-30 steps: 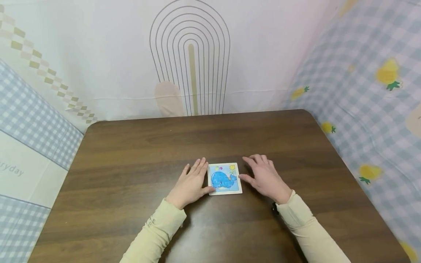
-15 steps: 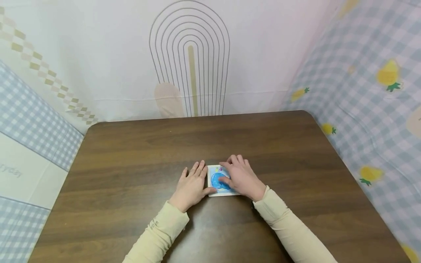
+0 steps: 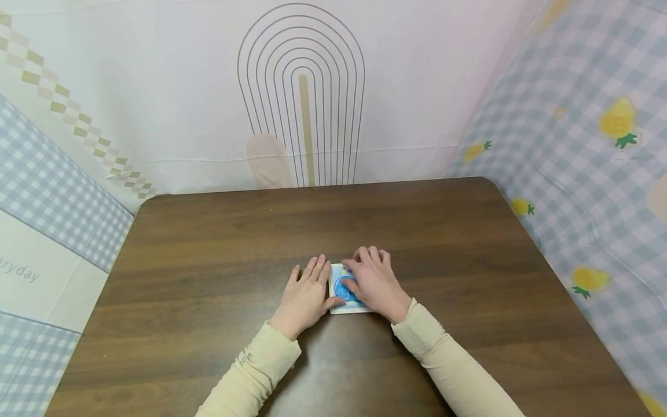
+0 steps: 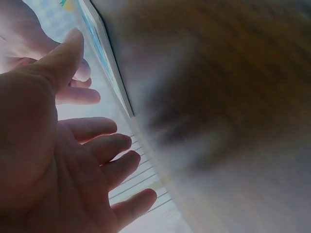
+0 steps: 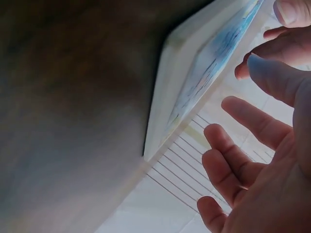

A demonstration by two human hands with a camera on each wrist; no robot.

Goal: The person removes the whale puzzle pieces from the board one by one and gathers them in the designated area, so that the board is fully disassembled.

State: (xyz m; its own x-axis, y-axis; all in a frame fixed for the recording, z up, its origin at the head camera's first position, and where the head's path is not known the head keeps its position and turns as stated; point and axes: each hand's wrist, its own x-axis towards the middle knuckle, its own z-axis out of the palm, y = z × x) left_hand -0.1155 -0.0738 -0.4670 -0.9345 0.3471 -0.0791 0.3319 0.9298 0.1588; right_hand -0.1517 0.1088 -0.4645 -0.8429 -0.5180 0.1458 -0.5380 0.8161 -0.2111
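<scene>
A small square puzzle board (image 3: 344,294) with a pale rim and a blue whale picture lies flat on the brown table (image 3: 234,231). My left hand (image 3: 304,301) is at its left edge, fingers straight and its thumb reaching over the lower left corner. Over the board's right part is my right hand (image 3: 377,286), fingers loosely bent, hiding much of the picture. In the right wrist view the board (image 5: 209,73) shows its thick rim, and the right fingers (image 5: 257,121) appear apart from it. The left wrist view shows the board (image 4: 107,58) edge-on beyond the left thumb.
A white cloth (image 3: 182,87) with line arches hangs behind the table's far edge. Checked cloths stand at the left (image 3: 52,156) and right (image 3: 563,145) sides, the right one with yellow fruit prints.
My right hand has moved left, from beside the board's right edge to over it, covering much of the whale. The left hand and the board have stayed nearly in place.
</scene>
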